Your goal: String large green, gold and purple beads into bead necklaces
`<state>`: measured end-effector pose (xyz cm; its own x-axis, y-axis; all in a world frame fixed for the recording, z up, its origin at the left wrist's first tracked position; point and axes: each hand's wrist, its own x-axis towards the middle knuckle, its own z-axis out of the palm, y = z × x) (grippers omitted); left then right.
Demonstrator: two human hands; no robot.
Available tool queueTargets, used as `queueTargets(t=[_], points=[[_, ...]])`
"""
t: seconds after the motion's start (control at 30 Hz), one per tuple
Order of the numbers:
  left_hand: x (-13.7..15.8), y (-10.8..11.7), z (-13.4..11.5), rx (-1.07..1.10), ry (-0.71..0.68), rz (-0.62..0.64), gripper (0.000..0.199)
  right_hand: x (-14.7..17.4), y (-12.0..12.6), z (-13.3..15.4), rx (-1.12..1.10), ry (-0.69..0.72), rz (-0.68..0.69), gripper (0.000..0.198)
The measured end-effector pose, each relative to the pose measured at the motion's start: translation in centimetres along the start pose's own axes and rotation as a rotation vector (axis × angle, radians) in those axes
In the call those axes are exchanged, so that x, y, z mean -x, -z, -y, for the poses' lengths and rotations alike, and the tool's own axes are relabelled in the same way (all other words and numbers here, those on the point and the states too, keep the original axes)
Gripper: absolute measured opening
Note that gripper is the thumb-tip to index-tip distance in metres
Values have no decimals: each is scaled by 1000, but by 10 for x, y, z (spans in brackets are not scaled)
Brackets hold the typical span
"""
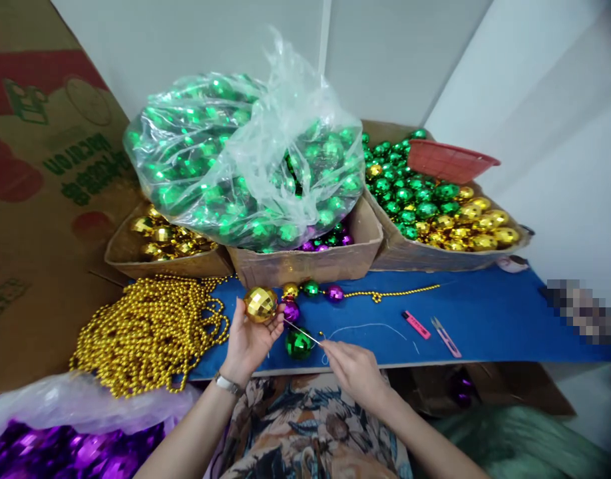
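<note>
My left hand (pixel 253 342) is closed round a large faceted gold ball (pixel 261 305), palm turned up. Between the fingertips of my right hand (pixel 353 369) is a thin needle (pixel 303 331), its far end pointing at a purple ball (pixel 289 311) beside my left fingers. White thread (pixel 365 325) trails over the blue table near the right hand. Close by lie a large green ball (pixel 299 343), a small gold ball (pixel 290 291), a small green ball (pixel 311 288) and another purple ball (pixel 335 293), which joins a string of gold beads (pixel 400 293).
A heap of gold bead strands (pixel 150 332) lies left on the blue table (pixel 490 313). A pink lighter-like item (pixel 416 324) and thread snips (pixel 446 337) lie right. Behind stand a box of green and gold balls (pixel 435 256) and a big clear bag (pixel 245 159) of green balls.
</note>
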<state>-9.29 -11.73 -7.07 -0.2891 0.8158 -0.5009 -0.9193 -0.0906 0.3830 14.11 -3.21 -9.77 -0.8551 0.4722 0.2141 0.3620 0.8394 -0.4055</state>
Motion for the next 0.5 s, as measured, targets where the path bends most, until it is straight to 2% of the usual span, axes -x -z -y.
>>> queueTargets(t=[0.27,0.4,0.5], points=[[0,-1,5,3,-15,-11,62,-3,-1,-1,33,-15,55,30],[5,-1,15,-48,-20,62,58,-8,-3,2,17,-25,46,29],[11,2,29,-127,-67,148,49,-13,-7,5,-81,-33,-8,29]])
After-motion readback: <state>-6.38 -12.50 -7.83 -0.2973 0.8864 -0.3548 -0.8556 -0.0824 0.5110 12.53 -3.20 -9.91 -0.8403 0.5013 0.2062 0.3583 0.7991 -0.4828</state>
